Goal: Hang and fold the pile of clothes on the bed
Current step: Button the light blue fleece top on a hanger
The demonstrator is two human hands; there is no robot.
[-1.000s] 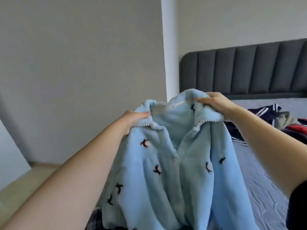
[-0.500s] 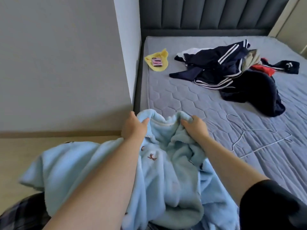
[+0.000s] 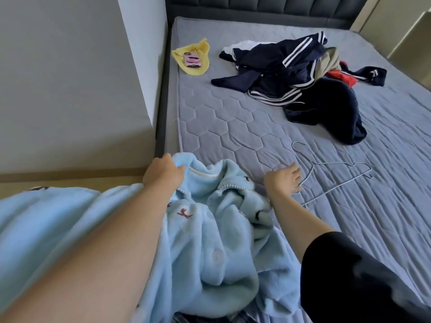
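Releasing fleece [image 3: 210, 241], right hand [image 3: 283, 180] now curls round hanger [image 3: 335, 190], centre right; left hand [image 3: 163, 174] grips collar [image 3: 200, 174]: hanging next.

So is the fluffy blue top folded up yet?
Not folded. The fluffy light-blue fleece top lies bunched in a heap at the grey quilted mattress's edge, the left hand gripping its collar.

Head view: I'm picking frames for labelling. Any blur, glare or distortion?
Head view: the wide-angle lens bows the bed edge and the wall; the black sleeve at lower right is smeared with blur; the hanger and pile are readable; soft, even daylight, no glare.
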